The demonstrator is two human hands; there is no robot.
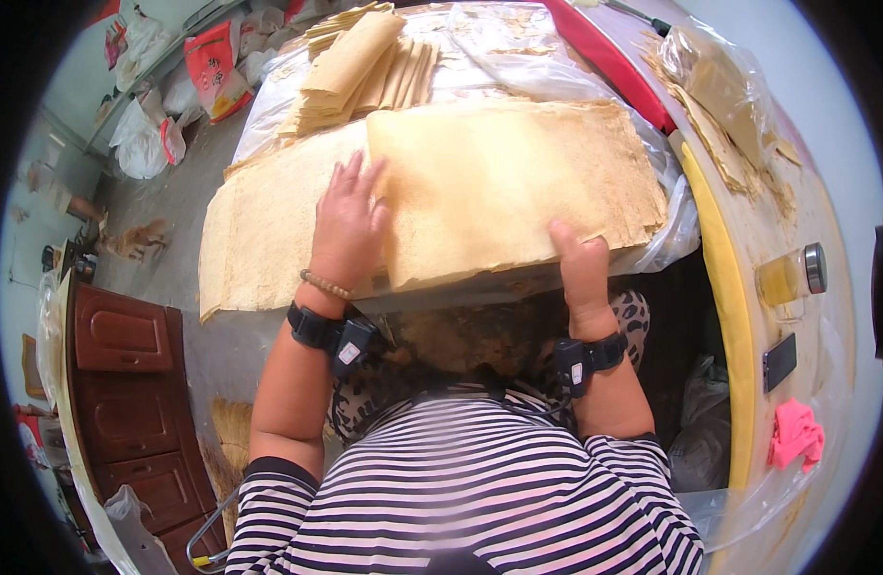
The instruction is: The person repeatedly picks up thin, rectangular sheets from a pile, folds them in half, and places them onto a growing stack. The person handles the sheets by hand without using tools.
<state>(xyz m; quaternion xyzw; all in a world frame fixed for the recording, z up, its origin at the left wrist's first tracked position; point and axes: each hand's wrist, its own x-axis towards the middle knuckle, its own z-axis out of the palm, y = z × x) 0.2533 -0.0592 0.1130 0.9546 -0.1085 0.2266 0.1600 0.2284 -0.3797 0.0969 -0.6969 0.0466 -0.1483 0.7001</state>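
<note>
Large, thin, tan flatbread sheets (269,211) lie stacked across the low table before me. On top, toward the right, rests a smoother yellowish flatbread sheet (480,182) with a straight left edge that looks like a fold. My left hand (350,216) is over that left edge, palm down, fingers spread and holding nothing. At the near right edge, my right hand (580,259) pinches the sheet, thumb on top and the other fingers curled at the rim, partly hidden. Behind the stack sits a pile of folded flatbreads (365,72).
Clear plastic film (671,216) covers the table under the stack. To the right, a ledge holds a lidded glass jar (786,275), a phone (779,362), a pink cloth (796,436) and bagged flatbread scraps (714,86). A wooden cabinet (125,383) and a straw broom (232,431) stand left.
</note>
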